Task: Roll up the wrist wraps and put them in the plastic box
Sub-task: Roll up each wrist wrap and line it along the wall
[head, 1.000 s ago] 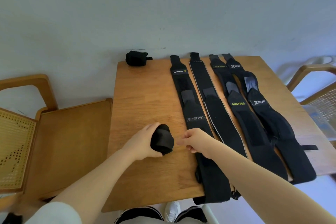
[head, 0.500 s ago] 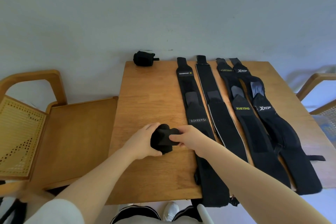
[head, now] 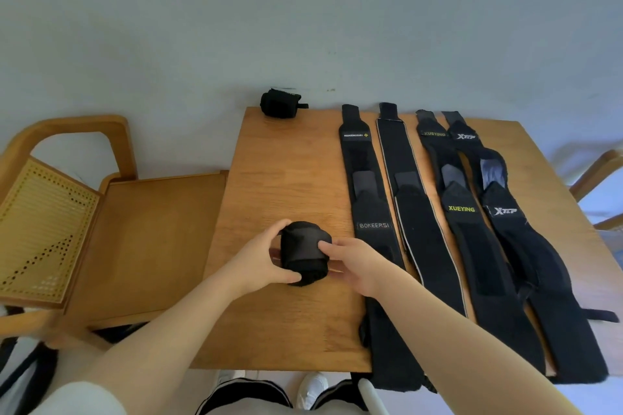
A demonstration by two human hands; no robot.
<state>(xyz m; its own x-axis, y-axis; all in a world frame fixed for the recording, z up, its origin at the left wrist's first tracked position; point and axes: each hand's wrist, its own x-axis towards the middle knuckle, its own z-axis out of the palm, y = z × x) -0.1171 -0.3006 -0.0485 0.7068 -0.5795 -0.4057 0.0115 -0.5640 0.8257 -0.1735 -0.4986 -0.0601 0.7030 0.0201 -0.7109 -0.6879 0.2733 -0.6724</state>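
A pale grey-blue wall was seen well beyond both hands. The rectangular light-brown wooden table was found under both hands, reaching away from them to the wall. A wooden chair with a woven cane back was seen off to the left of the left hand, its flat wooden seat just beside the table edge. A curved piece of a second wooden chair was visible far right of the right hand.

Four long flat black fabric wrist wraps were laid side by side to the right of the right hand, running away toward the wall: the wrap lettered BOKEERSI nearest, passing under the right forearm; next the wrap with pale edge piping; then the wrap lettered XUEYING; the wrap lettered XTEP farthest right. Near ends were hung over the front table edge.

The rolled black fabric wrist wrap was held between the hands, on the table or just above it; contact could not be told. The left hand was curled round its left side, fingers over the top and thumb underneath. The right hand was pressed against its right side, fingertips on a grey strip across the roll.

A second small rolled black wrap was sat at the far table edge, by the wall, well beyond the left hand.
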